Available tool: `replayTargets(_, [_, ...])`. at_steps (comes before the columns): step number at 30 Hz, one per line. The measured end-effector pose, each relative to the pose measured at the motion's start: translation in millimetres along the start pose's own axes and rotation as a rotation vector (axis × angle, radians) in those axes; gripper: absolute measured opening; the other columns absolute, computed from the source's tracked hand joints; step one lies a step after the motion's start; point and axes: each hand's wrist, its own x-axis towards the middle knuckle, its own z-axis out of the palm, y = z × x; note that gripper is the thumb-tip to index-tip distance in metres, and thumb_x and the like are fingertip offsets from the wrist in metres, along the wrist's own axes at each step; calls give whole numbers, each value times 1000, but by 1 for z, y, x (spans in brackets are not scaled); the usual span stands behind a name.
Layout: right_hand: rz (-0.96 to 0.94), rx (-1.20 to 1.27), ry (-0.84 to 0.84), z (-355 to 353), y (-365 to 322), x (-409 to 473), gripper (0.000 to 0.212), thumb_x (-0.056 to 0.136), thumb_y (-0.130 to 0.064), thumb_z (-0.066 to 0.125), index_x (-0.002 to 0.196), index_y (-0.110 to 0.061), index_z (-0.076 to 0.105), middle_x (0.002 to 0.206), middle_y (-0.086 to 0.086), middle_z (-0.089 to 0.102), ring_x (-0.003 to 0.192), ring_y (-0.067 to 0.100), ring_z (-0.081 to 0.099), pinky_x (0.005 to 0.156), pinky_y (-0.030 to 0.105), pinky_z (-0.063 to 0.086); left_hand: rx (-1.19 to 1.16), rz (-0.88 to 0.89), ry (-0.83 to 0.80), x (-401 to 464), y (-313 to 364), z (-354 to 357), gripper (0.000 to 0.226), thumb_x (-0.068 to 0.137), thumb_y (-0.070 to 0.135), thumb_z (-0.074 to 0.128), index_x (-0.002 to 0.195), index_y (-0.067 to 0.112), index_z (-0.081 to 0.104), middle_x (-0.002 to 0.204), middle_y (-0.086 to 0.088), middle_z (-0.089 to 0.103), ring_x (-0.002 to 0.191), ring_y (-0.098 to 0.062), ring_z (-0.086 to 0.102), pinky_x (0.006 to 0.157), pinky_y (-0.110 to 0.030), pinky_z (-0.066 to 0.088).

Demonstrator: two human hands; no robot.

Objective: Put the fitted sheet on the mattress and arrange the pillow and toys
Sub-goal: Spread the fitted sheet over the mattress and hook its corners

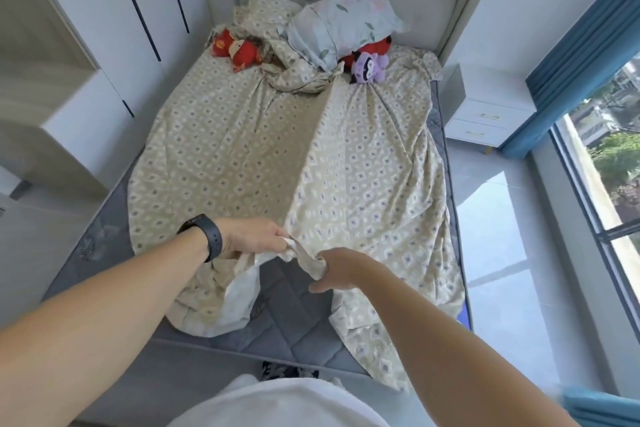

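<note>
A beige patterned fitted sheet [263,156] lies loosely spread over the grey quilted mattress [287,319], bunched near the headboard. My left hand [252,239], with a dark watch on its wrist, grips the sheet's near edge. My right hand [337,270] grips the same gathered edge just beside it. A pale leaf-print pillow [346,21] rests against the headboard. A red plush toy [237,48] lies at the far left. A purple plush toy [367,68] sits under the pillow, with another red toy [375,47] behind it.
White wardrobes [114,21] line the left side. A white nightstand [485,107] stands at the bed's right, next to a blue curtain [575,55] and a large window [609,156]. Pale floor runs along the right side of the bed.
</note>
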Motion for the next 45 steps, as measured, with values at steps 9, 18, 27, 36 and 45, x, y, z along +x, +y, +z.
replayTargets(9, [-259, 164, 168, -2, -52, 9, 19, 96, -16, 40, 96, -11, 59, 85, 4, 59, 75, 23, 57, 65, 34, 45, 89, -14, 141, -23, -18, 28, 10, 85, 10, 60, 92, 17, 58, 75, 3, 55, 64, -15, 46, 50, -22, 32])
replayTargets(18, [-63, 38, -88, -18, -71, 16, 24, 91, -25, 46, 76, -8, 54, 75, 0, 54, 65, 16, 50, 61, 27, 40, 2, -163, 606, -22, -123, 6, 27, 99, 10, 48, 86, 23, 68, 96, -4, 64, 83, -19, 58, 68, -28, 43])
replayTargets(27, [-46, -127, 274, -50, -225, 88, 43, 96, -46, 47, 125, -16, 58, 113, 6, 60, 114, 29, 57, 94, 45, 49, -429, 227, 567, -59, -127, -75, 8, 102, 29, 56, 103, 24, 63, 98, -4, 73, 80, -6, 66, 70, -22, 50])
replayTargets(36, [-31, 501, 613, -55, -268, 102, 33, 97, -27, 41, 68, -17, 51, 63, 0, 53, 60, 20, 50, 57, 31, 36, 24, 62, 304, -84, -201, -109, 24, 103, 38, 52, 95, 19, 65, 85, -1, 64, 79, -20, 60, 63, -24, 42])
replayTargets(45, [222, -112, 543, -50, -223, 74, 42, 87, -52, 48, 126, -35, 54, 124, -6, 51, 119, 26, 44, 100, 46, 29, -68, 392, 437, -83, -148, -108, 29, 102, 41, 51, 91, 18, 66, 73, -3, 59, 68, -11, 51, 65, -34, 41])
